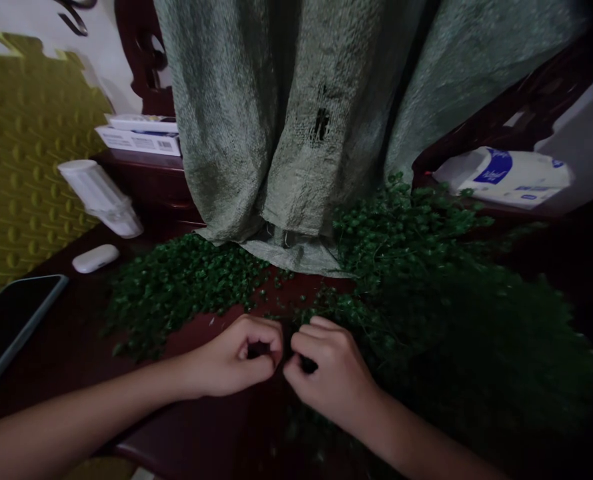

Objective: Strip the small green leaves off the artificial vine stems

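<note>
My left hand [236,357] and my right hand [326,373] meet over a dark red table [76,333], fingers curled and pinching a small green sprig [287,340] between them. The sprig is mostly hidden by my fingers. A heap of small loose green pieces [176,287] lies to the left of my hands. A large pile of green sprigs on stems [426,280] spreads to the right, touching my right hand.
A green woven sack [296,133] with a small hole stands behind the piles. At the left lie a phone [11,320], a white earbud case [95,258], a white ribbed object [101,195] and flat boxes [141,133]. A white packet [506,175] sits at the right.
</note>
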Tool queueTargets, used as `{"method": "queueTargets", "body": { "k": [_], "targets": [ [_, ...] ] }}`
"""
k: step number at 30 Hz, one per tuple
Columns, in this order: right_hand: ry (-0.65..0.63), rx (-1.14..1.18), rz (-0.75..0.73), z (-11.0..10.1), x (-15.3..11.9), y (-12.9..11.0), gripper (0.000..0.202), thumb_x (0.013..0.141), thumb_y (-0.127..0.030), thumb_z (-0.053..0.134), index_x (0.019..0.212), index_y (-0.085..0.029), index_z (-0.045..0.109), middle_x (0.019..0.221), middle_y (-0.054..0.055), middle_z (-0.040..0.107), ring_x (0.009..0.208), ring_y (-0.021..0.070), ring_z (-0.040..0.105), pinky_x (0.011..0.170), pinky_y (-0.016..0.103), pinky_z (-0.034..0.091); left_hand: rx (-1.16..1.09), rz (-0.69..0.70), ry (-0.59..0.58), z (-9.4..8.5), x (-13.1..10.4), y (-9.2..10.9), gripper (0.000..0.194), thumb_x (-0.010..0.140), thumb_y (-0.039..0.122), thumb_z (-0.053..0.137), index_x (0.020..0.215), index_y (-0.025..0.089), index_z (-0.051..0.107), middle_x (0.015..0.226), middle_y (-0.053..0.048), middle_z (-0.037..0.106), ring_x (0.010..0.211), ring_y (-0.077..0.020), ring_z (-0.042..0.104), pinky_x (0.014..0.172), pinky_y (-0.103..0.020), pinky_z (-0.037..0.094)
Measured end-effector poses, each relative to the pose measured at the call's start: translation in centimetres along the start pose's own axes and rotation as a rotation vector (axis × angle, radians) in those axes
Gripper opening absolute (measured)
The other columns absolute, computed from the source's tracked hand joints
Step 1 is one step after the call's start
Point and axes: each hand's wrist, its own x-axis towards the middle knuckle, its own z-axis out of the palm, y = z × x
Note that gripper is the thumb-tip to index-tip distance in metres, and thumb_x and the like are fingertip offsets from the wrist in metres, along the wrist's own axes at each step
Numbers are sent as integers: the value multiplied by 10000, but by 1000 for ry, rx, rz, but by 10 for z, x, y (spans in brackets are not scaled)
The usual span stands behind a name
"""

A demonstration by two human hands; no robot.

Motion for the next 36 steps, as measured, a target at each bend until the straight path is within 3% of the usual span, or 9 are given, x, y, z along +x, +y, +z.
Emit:
{"method": "queueTargets", "body": {
  "k": [3,7,13,16,23,28,31,33,36],
  "targets": [
    [-12,1,50,-4,3,7,179,680,-57,498,564,-192,479,547,-29,480,553,117,435,563,249,341,-114,-56,18,-3,2,0,136,705,83,518,592,147,557,652,5,559,628,-115,516,605,-222,399],
    [-41,30,56,-7,4,8,149,739,-74,505,649,-188,541,610,-19,539,592,119,490,611,249,376,-314,-230,122,-6,6,-5,153,793,258,606,704,134,606,643,16,552,584,-104,519,564,-222,409],
    [-52,-11,54,-10,2,3,78,796,-135,538,750,-187,574,672,-4,554,664,145,527,664,283,393,-364,-239,128,-8,5,-5,203,791,327,669,773,124,665,643,7,578,606,-110,539,579,-226,426],
    [-82,-51,33,-11,2,2,50,789,-144,555,794,-187,581,711,3,572,701,162,530,708,311,398,-271,-191,198,-9,5,-3,185,807,308,647,784,128,681,665,0,579,613,-115,535,591,-235,438],
    [-95,-75,34,-10,2,3,82,788,-145,566,847,-201,576,733,0,583,731,169,544,732,318,408,115,24,547,-20,4,-6,129,845,225,577,864,149,680,849,-39,607,750,-140,577,659,-240,458],
    [-95,33,61,-17,2,-2,296,746,-148,558,1040,-181,557,778,7,571,760,178,558,759,333,421,169,-6,714,-32,5,-9,107,843,219,566,858,164,656,895,-31,589,804,-146,573,677,-240,459],
    [-123,79,60,-19,1,-3,424,634,-78,508,1044,-178,543,797,11,547,762,182,537,756,341,413,150,-47,808,-34,6,-12,220,841,242,580,1050,173,587,1030,-51,563,817,-142,576,628,-225,466],
    [-96,86,71,-18,0,-2,435,617,-43,476,1024,-183,543,773,3,529,750,174,527,746,331,408,153,-55,863,-33,7,-13,346,830,250,602,1157,188,507,1106,-68,530,821,-139,581,571,-203,457],
    [-75,93,59,-14,0,0,367,661,-23,472,979,-190,549,747,-7,521,734,161,518,736,311,403,216,-25,878,-29,6,-13,360,823,235,612,1155,202,476,1077,-59,522,827,-139,581,554,-188,449]
  ]
}}
